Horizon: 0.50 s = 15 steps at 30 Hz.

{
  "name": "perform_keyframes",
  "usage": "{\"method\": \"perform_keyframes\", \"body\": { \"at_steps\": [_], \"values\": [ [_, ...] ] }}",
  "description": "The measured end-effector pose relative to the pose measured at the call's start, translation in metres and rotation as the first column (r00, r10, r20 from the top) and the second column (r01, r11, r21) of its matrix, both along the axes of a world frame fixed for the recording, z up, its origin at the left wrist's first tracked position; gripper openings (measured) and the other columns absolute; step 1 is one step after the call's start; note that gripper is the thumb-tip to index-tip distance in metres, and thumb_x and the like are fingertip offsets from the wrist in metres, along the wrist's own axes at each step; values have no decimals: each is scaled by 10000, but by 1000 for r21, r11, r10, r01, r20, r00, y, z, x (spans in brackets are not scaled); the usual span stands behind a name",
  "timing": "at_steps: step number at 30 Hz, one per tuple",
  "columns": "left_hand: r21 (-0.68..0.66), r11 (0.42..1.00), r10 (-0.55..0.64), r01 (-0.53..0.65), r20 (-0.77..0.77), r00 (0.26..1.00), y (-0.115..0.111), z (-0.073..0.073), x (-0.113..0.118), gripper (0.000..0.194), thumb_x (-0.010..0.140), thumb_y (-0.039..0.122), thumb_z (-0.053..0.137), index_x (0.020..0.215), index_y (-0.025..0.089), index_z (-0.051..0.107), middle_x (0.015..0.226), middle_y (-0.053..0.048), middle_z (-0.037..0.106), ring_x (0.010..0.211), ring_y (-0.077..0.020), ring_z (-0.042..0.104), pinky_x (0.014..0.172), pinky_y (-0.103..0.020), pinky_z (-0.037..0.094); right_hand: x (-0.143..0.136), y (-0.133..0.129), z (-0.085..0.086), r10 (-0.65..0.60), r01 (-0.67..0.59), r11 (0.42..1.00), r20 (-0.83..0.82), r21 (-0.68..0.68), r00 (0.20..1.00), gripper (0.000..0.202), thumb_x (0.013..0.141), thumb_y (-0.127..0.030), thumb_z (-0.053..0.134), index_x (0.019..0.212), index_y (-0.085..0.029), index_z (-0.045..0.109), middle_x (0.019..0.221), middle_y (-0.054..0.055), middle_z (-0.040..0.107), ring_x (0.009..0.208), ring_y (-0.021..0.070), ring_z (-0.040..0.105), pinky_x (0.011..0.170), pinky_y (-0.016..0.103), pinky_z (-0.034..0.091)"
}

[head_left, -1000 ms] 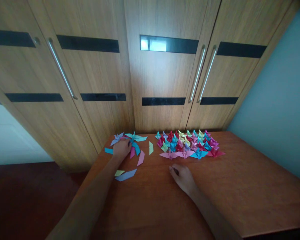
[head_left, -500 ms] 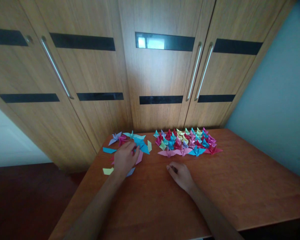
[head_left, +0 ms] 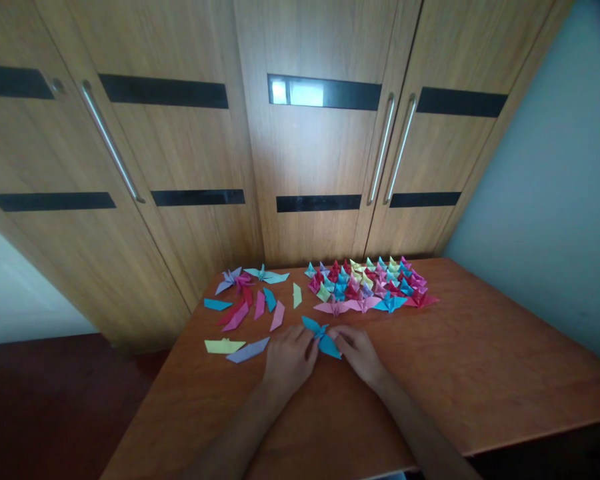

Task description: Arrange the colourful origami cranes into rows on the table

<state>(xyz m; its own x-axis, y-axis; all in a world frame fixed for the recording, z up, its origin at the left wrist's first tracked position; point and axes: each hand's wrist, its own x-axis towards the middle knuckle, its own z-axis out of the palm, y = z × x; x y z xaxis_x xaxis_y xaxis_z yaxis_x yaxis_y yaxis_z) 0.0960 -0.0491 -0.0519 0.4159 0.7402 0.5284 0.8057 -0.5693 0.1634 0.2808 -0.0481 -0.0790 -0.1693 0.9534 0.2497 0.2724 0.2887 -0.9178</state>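
A blue paper crane (head_left: 325,339) is held between my two hands above the front middle of the wooden table (head_left: 330,413). My left hand (head_left: 293,353) pinches its left side, and my right hand (head_left: 356,350) has its fingers closed at the right side. Behind them stand rows of small folded cranes (head_left: 365,283) in pink, red, blue and yellow. To the left lie loose folded pieces, among them a yellow one (head_left: 225,346), a purple one (head_left: 248,350) and a pink one (head_left: 277,315).
A wooden wardrobe (head_left: 310,160) with long metal handles stands right behind the table. A pale blue wall (head_left: 540,220) rises at the right. The table's left edge slopes toward the dark red floor (head_left: 70,407).
My left hand has moved right from the loose pieces, bringing the blue crane to my right hand. The pieces it covered now show. The view has shifted slightly.
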Motion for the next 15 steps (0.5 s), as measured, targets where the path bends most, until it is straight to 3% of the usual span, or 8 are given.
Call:
{"method": "perform_keyframes", "body": {
  "at_steps": [7, 12, 15],
  "values": [
    [-74, 981, -169, 181, 145, 975, -7, 5, 2, 126, 845, 298, 541, 921, 233, 617, 907, -47, 621, 855, -196, 569, 763, -315, 453, -2, 5, -5, -64, 57, 997, -132, -50, 989, 158, 774, -309, 567, 839, -179, 627, 704, -4, 626, 572, 119, 533, 567, 234, 448],
    [-209, 975, 25, 76, 442, 897, 2, 4, -4, 212, 817, 283, 563, 1019, 223, 589, 976, -55, 626, 937, -218, 560, 834, -345, 436, 0, 3, -1, -68, 62, 996, -96, -64, 993, 183, 797, -334, 545, 766, -174, 630, 650, -5, 603, 575, 118, 529, 564, 230, 429],
    [-399, 894, 57, 203, 551, 833, 10, 1, -8, 181, 798, 305, 569, 948, 218, 623, 892, -31, 651, 835, -201, 586, 744, -295, 445, -2, 1, 2, -41, 35, 997, -78, -69, 996, 207, 794, -356, 555, 744, -174, 641, 649, 1, 613, 594, 125, 535, 580, 234, 431]
  ]
}}
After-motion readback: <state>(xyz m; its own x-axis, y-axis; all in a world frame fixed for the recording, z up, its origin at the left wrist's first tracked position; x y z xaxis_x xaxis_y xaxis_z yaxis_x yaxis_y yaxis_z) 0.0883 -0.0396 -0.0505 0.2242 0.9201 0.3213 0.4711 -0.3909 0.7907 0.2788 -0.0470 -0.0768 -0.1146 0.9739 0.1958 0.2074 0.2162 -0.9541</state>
